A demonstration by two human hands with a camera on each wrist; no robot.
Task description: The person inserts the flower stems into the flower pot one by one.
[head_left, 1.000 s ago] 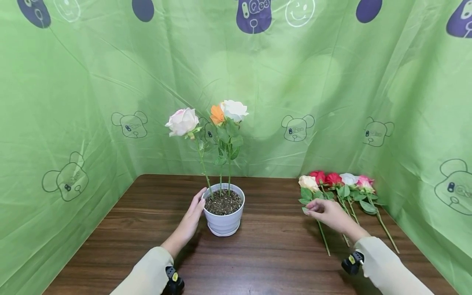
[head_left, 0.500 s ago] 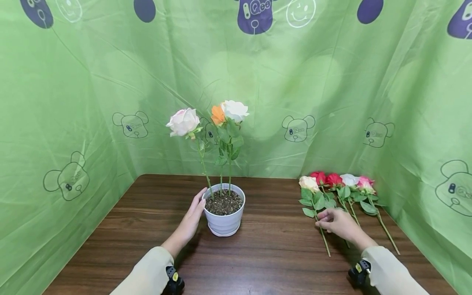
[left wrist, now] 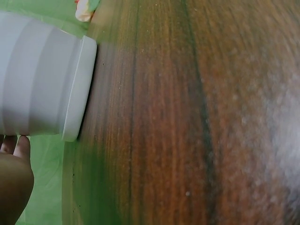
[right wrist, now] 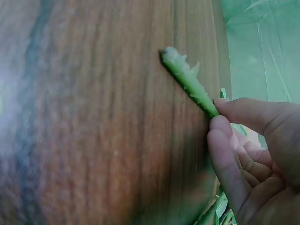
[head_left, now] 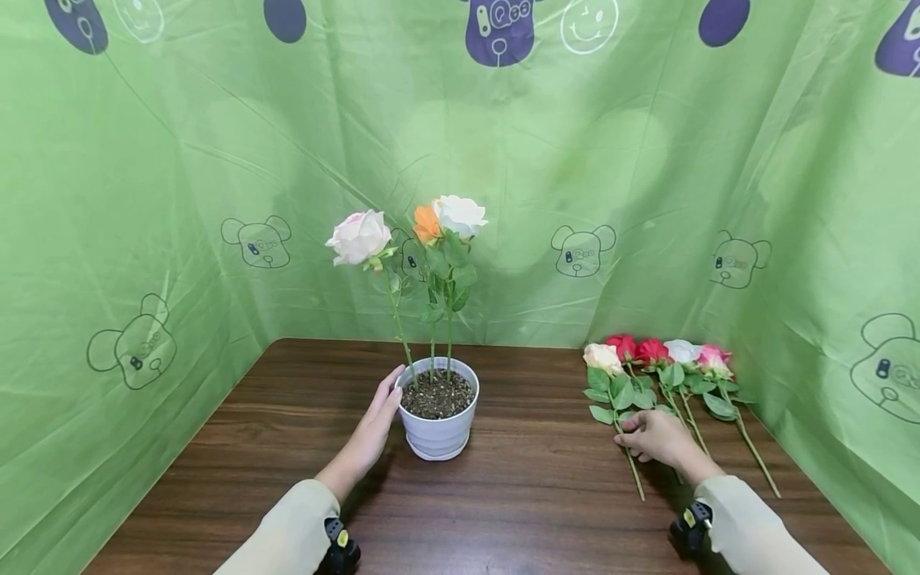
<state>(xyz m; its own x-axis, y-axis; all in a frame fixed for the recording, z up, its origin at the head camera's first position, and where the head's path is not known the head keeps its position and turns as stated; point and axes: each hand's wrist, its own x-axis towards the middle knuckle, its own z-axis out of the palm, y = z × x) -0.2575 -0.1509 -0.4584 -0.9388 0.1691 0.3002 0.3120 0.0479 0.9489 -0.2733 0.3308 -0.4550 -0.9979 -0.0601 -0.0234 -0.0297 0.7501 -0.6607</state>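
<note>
My left hand (head_left: 370, 431) lies with extended fingers against the left side of a white flowerpot (head_left: 437, 435). In the left wrist view, its fingertips touch the ribbed pot wall (left wrist: 37, 79). Dark soil fills the pot, and a pale pink rose (head_left: 359, 237), an orange flower (head_left: 426, 224) and a white rose (head_left: 461, 216) stand upright in it. On the right, my right hand (head_left: 661, 437) pinches the stem of a cream rose (head_left: 602, 358) lying on the table. The right wrist view shows thumb and fingertips at the thorny green stem (right wrist: 190, 84), its cut end protruding beyond them.
More roses lie beside the cream one: two red roses (head_left: 652, 350), a white rose (head_left: 682, 350) and a pink rose (head_left: 714, 359), their stems pointing toward me. A green curtain (head_left: 517, 303) rises behind the brown wooden table (head_left: 517, 495).
The right hand has moved from the cream rose's leaves down toward me to the lower stem, where it now pinches. The left hand stays at the pot.
</note>
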